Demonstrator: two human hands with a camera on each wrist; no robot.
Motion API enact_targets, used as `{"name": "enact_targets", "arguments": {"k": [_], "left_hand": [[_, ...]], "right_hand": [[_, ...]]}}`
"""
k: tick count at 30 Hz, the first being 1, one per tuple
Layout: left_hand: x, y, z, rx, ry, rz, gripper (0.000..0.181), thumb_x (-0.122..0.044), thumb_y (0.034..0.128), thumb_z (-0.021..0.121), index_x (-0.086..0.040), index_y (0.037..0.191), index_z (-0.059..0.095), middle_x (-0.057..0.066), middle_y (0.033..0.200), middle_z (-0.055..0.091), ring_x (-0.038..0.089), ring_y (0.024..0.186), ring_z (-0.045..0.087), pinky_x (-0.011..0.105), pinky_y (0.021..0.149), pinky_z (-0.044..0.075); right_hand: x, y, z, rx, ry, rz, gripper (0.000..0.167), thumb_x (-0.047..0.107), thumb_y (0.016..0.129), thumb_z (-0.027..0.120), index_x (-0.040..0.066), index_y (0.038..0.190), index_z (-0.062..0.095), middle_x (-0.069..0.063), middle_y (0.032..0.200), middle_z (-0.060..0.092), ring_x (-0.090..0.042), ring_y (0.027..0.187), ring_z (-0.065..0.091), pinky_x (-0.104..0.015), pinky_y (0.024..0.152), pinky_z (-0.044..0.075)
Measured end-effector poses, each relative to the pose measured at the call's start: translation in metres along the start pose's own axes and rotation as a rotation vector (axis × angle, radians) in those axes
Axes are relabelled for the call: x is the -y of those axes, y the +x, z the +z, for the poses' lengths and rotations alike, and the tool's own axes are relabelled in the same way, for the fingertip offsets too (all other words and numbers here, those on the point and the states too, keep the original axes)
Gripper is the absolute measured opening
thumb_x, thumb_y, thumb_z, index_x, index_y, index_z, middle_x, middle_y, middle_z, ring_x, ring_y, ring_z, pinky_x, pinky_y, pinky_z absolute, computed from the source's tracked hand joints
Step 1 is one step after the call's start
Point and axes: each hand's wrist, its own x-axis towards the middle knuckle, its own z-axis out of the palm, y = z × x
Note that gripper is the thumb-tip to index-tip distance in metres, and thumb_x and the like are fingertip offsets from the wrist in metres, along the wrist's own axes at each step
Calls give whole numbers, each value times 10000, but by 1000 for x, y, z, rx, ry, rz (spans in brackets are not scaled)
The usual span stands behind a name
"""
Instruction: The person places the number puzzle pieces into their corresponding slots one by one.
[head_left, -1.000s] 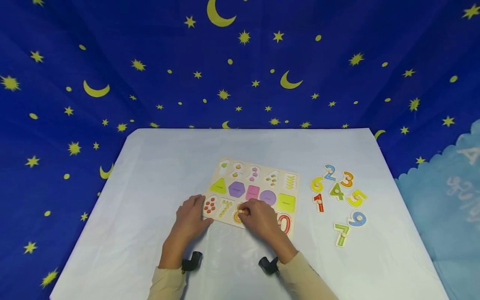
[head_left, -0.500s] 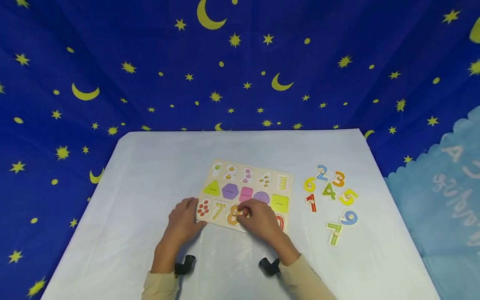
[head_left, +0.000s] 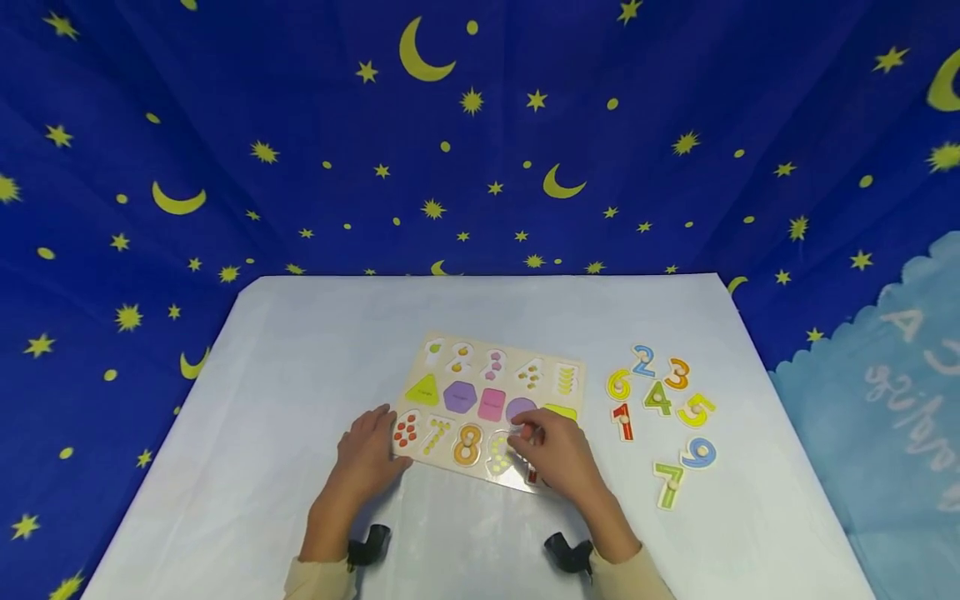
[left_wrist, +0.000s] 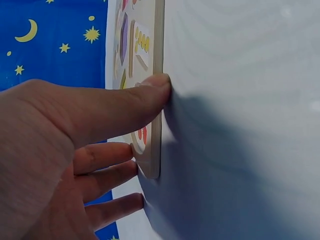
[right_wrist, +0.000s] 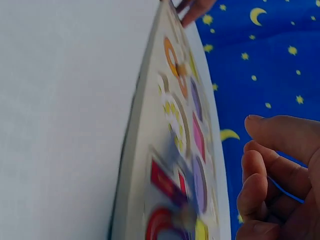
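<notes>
The wooden board (head_left: 492, 405) lies on the white table, an orange 8 (head_left: 467, 444) in its front row. In the head view my left hand (head_left: 363, 454) is at its front left corner; in the left wrist view the thumb and relaxed fingers of the hand (left_wrist: 85, 115) touch the board's edges (left_wrist: 156, 145). Over the board's front right part is my right hand (head_left: 558, 454), hiding some of it. The right wrist view shows this hand (right_wrist: 280, 175) loosely curled with nothing held, beside the board (right_wrist: 137, 130), whose red 0 (right_wrist: 159, 225) shows at the bottom.
Several loose number pieces lie right of the board, among them a green 4 (head_left: 657, 398), a blue 9 (head_left: 699, 452) and a green 7 (head_left: 667, 485). A blue curtain (head_left: 495, 133) with moons and stars hangs behind the white table (head_left: 300, 375).
My right hand has let go of the orange 8 and moved right over the board, uncovering the slot beside the 8. The left hand stays at the board's corner. The head view has shifted.
</notes>
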Motion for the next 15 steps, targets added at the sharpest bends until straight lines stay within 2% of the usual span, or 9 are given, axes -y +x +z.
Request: {"name": "enact_targets", "arguments": {"k": [9, 15], "left_hand": [[3, -2, 7, -9, -22, 16, 766, -214, 759, 809, 54, 1372, 435, 215, 1469, 355, 418, 1346, 284, 660, 1032, 227], [4, -4, 3, -11, -8, 17, 765, -220, 769, 802, 48, 1377, 424, 211, 1472, 346, 416, 1352, 270, 653, 1041, 217]], "right_hand": [[-17, -15, -24, -33, -9, 101, 130, 222, 797, 769, 172, 910, 730, 104, 695, 558, -93, 573, 490, -268, 505, 406], [-28, -23, -33, -57, -6, 147, 149, 220, 791, 783, 160, 917, 731, 80, 722, 575, -109, 596, 501, -257, 512, 410]]}}
